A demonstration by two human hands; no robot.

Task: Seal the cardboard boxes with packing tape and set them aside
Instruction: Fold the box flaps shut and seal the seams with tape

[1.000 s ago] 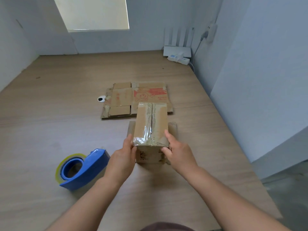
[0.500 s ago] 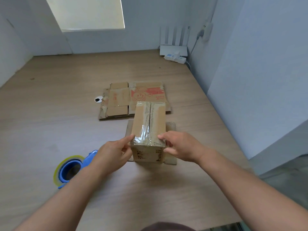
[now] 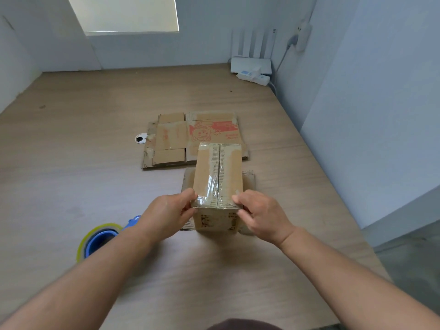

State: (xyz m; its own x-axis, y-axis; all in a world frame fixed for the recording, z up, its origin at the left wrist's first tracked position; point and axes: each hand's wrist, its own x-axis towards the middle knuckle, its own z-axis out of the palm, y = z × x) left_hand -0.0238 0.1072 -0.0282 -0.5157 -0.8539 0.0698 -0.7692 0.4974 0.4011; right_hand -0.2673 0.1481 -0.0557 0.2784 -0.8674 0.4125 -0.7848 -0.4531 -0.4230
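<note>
The left hand and right hand have climbed to the taped box's near top corners (dispenser at eight o'clock), each grip pinching it; set-aside looks next.

We see a closed cardboard box at the centre of the wooden counter, clear tape running along its top seam. It sits on a flat cardboard sheet. The left grip holds the box's near left top corner and the right grip the near right one, fingers curled at the edges. Near left, partly behind the left forearm, is a blue tape dispenser with a yellowish roll. Just beyond the box lies a flattened carton with red print, a small round black-and-white item just beside its left edge. Far right by the wall we see a white router and a power strip.
</note>
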